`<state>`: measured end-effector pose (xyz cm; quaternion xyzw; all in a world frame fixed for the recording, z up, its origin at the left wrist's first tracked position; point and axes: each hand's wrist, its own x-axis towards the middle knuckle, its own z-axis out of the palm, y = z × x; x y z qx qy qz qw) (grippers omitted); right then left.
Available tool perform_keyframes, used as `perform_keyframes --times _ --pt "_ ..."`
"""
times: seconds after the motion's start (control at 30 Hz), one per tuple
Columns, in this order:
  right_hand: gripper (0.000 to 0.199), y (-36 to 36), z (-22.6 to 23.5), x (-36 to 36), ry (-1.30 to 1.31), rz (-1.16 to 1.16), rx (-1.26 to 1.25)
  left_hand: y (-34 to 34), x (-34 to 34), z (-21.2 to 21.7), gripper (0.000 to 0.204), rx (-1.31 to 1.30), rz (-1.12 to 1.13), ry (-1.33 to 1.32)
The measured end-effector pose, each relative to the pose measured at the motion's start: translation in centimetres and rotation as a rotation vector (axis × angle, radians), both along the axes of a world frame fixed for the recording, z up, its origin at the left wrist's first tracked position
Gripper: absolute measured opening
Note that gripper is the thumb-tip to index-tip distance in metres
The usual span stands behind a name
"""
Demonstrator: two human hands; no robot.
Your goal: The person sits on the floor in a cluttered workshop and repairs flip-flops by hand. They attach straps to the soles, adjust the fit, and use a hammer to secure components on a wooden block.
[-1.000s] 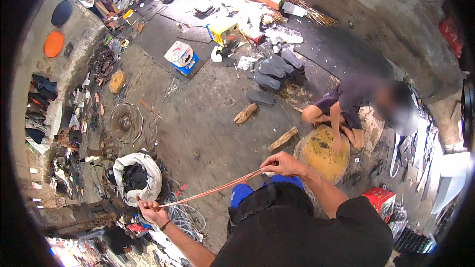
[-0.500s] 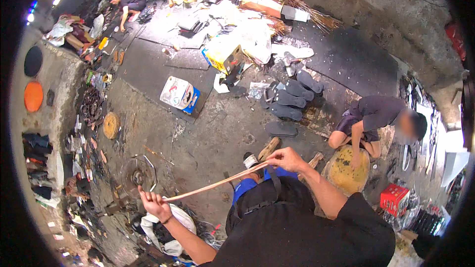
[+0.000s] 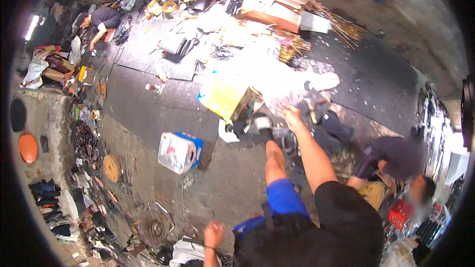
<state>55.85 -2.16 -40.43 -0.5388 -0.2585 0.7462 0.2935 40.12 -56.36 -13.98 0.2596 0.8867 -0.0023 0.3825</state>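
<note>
Pale plastic heap (image 3: 284,86): on the floor, mid-scene, beyond the person. Long axis seems to run from far left to near right; glare washes out much of the outline, so neither end can be fixed.

Right hand (image 3: 292,117): at the near edge of the heap, arm stretched forward, fingers lengthened and directed to the far left. Spread looks narrow; blur and glare leave it unclear whether the hand touches or grips anything.

Left hand (image 3: 214,234): low at the near side, well apart from the heap, fingers curled in. Blurred; cannot tell whether it holds anything. Nearest item: white sack (image 3: 185,253), just beside it on the near left.

Yellow box (image 3: 223,95): left of the heap, tilted.

Dark grey pieces (image 3: 338,125): several, lying right of the right hand.

White and blue box (image 3: 177,153): on the floor, nearer and farther left than the yellow box.

Cardboard carton (image 3: 271,14): far side, beyond the heap; thin brown sticks (image 3: 349,34) fan out to its right.

Co-worker (image 3: 398,155): near right, bent low, beside a yellow block (image 3: 372,194) and a red box (image 3: 400,214).

Second co-worker (image 3: 105,20): far left, crouching.
</note>
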Motion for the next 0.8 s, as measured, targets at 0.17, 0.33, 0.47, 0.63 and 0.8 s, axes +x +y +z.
perform_keyframes --times 0.17,0.33,0.47,0.63,0.8 --pt "0.039 10.1 -9.4 -13.4 -0.593 0.674 0.506 0.1 4.2 -5.7 0.042 -0.414 0.145 -0.316" --pt "0.031 20.3 -18.0 -22.2 -1.061 0.945 1.040 7.1 1.9 -4.5 0.040 -0.240 0.326 -0.389" --pt "0.027 24.2 -22.1 -24.6 -1.205 1.078 1.267 12.4 0.3 -4.0 0.040 -0.406 0.405 -0.429" --pt "0.027 26.2 -17.0 -22.4 -1.066 1.359 1.294 21.1 -3.1 -0.6 0.047 -0.565 0.423 -0.539" --pt "0.033 24.9 -10.4 -17.5 -0.678 0.765 1.367 16.3 -1.2 -1.8 0.044 -0.352 0.333 -0.511"
